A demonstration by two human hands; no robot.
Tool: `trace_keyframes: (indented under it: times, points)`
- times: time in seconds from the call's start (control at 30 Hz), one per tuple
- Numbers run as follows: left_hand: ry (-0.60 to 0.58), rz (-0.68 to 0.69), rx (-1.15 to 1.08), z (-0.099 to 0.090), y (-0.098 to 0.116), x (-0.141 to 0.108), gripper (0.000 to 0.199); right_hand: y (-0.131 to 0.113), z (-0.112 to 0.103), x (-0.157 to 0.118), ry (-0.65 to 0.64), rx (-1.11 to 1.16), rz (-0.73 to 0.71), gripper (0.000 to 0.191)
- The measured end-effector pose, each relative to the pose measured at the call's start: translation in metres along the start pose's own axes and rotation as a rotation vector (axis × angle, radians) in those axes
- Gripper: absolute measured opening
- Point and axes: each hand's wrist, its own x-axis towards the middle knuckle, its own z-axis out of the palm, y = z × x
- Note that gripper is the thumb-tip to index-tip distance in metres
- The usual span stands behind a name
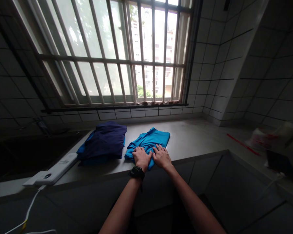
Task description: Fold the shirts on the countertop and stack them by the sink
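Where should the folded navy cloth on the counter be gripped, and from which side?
Probably grip the folded navy cloth along its right edge, coming from the right with the left hand: that flat edge faces the hands, while a white corded device sits close on its left.

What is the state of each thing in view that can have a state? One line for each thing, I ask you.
Left hand: open, flat on the shirt.
Right hand: open, flat on the shirt.
Blue shirt: folded, lying flat.
Navy garment: folded, bright blue cloth showing beneath.
Window: barred, daylit.
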Motion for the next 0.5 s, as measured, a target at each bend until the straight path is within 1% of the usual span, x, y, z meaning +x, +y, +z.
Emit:
trace_keyframes:
  times: [0.17, 0.3, 0.4, 0.5]
  points:
    - [-0.012, -0.005, 0.003, -0.002, 0.0, 0.0, 0.07, -0.001, -0.003, -0.002, -0.004, 0.003, 0.007, 0.054]
    - [-0.081, -0.033, -0.044, -0.009, 0.001, -0.004, 0.067, -0.002, -0.003, -0.002, 0.001, 0.011, 0.003, 0.053]
    - [-0.124, -0.044, -0.078, -0.016, 0.004, -0.011, 0.065, -0.001, -0.001, 0.0, 0.013, 0.026, -0.016, 0.051]
    - [-0.12, -0.025, -0.071, -0.026, 0.0, -0.025, 0.066, 0.004, -0.006, -0.002, -0.007, 0.055, -0.07, 0.049]
